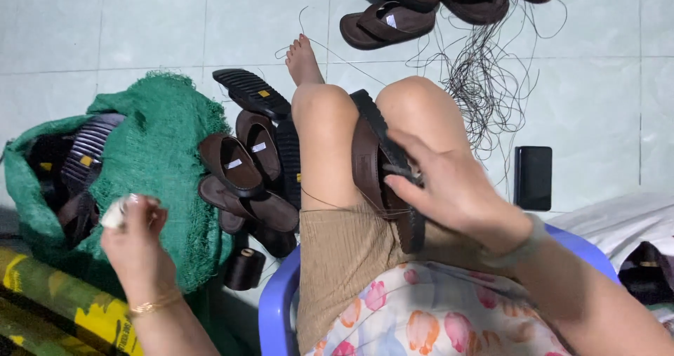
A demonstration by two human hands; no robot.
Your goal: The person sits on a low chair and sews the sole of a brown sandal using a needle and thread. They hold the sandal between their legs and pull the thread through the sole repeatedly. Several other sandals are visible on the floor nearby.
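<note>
Right now your right hand (449,187) presses a brown sandal (375,170) wedged between your knees, fingers curled around its black sole edge. Your left hand (133,240) is raised out to the side, pinching a small white lump (114,214), with a thin thread (330,207) running back across your thigh. Nearby on the floor (154,26) sit a green net bag (154,152), loose sandals (242,173) and a dark spool (244,268).
</note>
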